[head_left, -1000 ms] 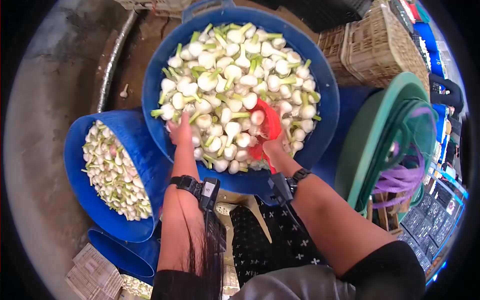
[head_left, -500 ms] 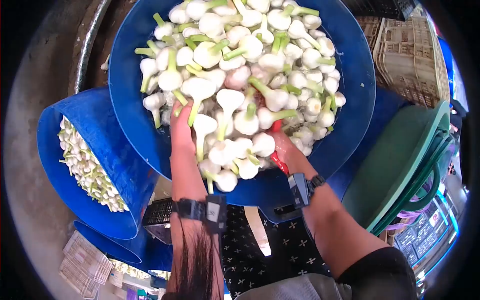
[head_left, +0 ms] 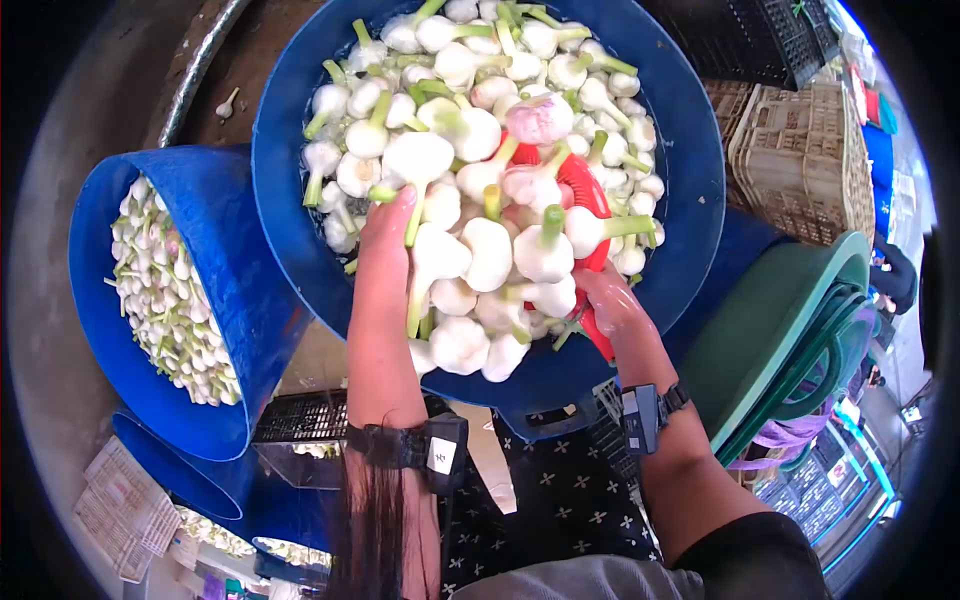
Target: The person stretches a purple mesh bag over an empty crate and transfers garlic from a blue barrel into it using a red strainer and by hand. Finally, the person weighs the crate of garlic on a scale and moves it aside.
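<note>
A red basket (head_left: 588,190) heaped with white garlic bulbs (head_left: 488,252) with green stems is raised above the water in a big blue tub (head_left: 277,150). On the right, my right hand (head_left: 612,300) grips the basket's ribbed red rim. My left hand (head_left: 385,225) is closed at the left side of the heap, where bulbs hide the rim and most of the fingers. More garlic (head_left: 455,65) floats in the tub beyond the basket.
A tilted blue barrel (head_left: 225,270) with garlic stands left. To the right are green basins (head_left: 770,320) and beige crates (head_left: 800,150); a black crate (head_left: 745,40) is at top right. One bulb (head_left: 228,104) lies on the floor, upper left.
The red basket has come up out of the water with its garlic heap, and more of its rim shows. Both hands have risen with it, and the view has shifted slightly.
</note>
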The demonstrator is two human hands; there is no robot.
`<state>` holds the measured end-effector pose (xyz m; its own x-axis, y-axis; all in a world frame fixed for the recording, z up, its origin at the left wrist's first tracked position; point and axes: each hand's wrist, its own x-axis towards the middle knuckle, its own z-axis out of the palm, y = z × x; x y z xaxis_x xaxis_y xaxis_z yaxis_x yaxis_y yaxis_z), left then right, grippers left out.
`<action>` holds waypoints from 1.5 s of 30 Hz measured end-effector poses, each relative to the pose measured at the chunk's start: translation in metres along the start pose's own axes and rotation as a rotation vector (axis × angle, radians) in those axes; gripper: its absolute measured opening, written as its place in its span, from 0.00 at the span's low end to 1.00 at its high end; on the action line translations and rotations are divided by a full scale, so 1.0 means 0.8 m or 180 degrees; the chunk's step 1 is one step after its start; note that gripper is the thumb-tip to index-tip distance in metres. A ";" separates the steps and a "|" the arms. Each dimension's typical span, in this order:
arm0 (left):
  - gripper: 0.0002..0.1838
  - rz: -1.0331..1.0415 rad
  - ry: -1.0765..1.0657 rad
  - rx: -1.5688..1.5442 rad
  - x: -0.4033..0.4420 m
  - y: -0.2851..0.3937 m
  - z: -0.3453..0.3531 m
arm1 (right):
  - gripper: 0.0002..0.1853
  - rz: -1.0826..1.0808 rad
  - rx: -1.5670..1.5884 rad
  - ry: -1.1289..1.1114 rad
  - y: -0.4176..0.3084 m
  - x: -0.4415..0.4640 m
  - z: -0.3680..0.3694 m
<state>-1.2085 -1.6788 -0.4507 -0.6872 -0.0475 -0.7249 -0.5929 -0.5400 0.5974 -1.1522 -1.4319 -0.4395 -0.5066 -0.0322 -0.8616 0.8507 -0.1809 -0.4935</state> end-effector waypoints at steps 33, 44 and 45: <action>0.10 0.2018 0.1025 -0.2354 -0.583 -0.068 -0.491 | 0.27 0.0200 -0.0999 -0.1766 0.360 -0.325 0.353; 0.46 0.1923 0.2154 -0.2978 -0.440 -0.410 -0.907 | 0.47 -0.3209 -0.3565 -0.1375 0.760 -0.271 0.487; 0.47 0.1490 0.2380 -0.2318 -0.428 -0.418 -0.913 | 0.47 -0.3225 -0.3662 -0.1357 0.770 -0.260 0.481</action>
<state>-0.4683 -2.0958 -0.6533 -0.2102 -0.7286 -0.6519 0.2071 -0.6848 0.6987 -0.5769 -1.9152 -0.5182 -0.7365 -0.6623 -0.1375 -0.3010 0.5030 -0.8102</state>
